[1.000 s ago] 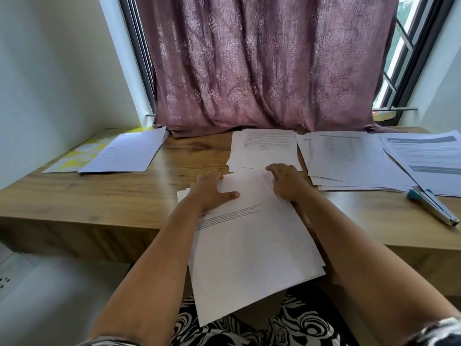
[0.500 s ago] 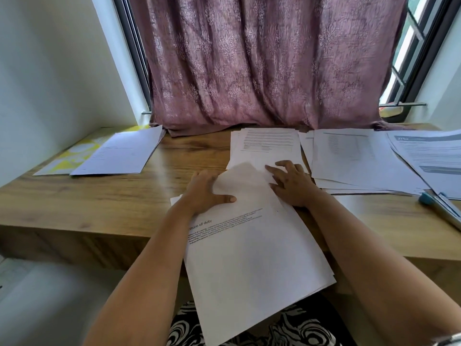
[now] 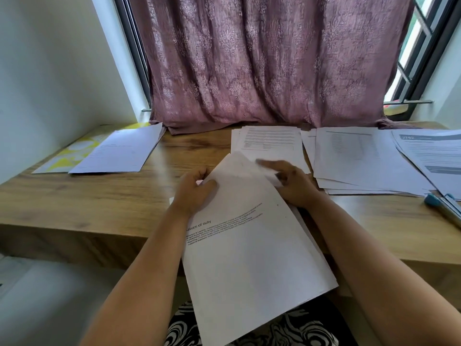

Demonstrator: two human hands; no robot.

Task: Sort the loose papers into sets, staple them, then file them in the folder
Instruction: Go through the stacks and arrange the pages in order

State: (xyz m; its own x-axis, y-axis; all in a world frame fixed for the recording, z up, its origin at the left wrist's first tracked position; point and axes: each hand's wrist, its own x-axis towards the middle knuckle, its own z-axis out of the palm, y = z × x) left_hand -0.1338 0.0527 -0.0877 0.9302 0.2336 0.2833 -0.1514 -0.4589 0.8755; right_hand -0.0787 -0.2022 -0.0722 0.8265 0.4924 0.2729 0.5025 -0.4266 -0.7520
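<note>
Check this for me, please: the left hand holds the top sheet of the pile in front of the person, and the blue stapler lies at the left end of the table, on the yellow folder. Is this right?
Not quite. The head view shows the blue stapler at the right end of the table, beside the paper piles, not on the yellow folder. The left hand does hold the top sheet.

A wooden tabletop (image 3: 74,196) is covered with separate paper lots: a sheet (image 3: 119,153) laid over a yellow-patterned folder (image 3: 72,153) at left, a central stack (image 3: 269,143), and overlapping piles (image 3: 361,161) at right. A blue-tipped stapler (image 3: 442,208) is seen at the right edge.
</note>
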